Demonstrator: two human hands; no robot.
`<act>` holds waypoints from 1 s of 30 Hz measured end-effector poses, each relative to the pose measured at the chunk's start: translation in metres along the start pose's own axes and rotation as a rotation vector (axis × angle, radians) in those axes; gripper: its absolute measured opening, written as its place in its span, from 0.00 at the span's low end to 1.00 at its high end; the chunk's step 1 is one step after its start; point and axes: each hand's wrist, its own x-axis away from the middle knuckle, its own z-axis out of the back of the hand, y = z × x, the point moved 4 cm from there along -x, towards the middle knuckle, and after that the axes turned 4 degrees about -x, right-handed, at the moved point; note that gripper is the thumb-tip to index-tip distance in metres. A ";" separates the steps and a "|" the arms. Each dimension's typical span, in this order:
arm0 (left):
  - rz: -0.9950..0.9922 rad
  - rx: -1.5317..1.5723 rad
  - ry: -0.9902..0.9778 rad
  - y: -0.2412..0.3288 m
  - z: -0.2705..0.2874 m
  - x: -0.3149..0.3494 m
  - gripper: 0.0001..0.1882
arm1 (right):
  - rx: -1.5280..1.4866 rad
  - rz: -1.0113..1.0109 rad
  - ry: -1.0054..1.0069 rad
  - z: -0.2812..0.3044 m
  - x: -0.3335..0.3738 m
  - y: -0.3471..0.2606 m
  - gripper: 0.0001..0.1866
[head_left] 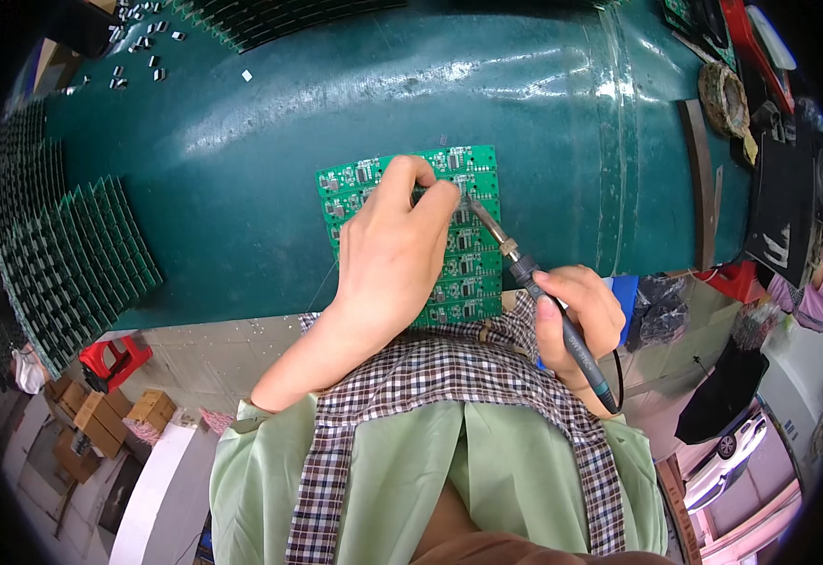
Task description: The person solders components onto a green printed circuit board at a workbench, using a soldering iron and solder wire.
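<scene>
A green circuit board panel [472, 266], divided into several strips with small parts on them, lies on the green mat close to my body. My left hand [397, 240] rests over its middle and left side, thumb and fingers pinched together; what they hold is hidden. A thin wire-like line [325, 285] shows beside that wrist. In my right hand [576, 315] is a soldering iron [529, 273] with a dark grey handle, held like a pen. Its metal tip points up and left, at the board's upper strips near my left fingertips. Whether it touches cannot be made out.
Racks of upright green boards [81, 264] stand at the left, with another row [270, 19] at the far edge. Small loose components [152, 47] lie scattered at the far left. A dark bar [699, 179] and a round brown holder [724, 99] are at the right.
</scene>
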 end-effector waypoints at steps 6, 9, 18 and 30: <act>-0.085 0.084 0.131 0.006 0.006 0.010 0.07 | -0.050 0.069 0.104 0.010 0.005 0.002 0.08; -0.071 0.066 0.143 0.004 0.000 0.014 0.08 | -0.044 0.072 0.062 0.009 0.005 0.003 0.08; -0.005 0.109 0.103 0.006 -0.002 0.016 0.08 | -0.024 0.045 0.030 0.004 0.007 0.002 0.08; -0.117 0.001 0.059 0.006 -0.005 0.015 0.08 | -0.011 0.093 0.023 0.003 0.017 -0.002 0.08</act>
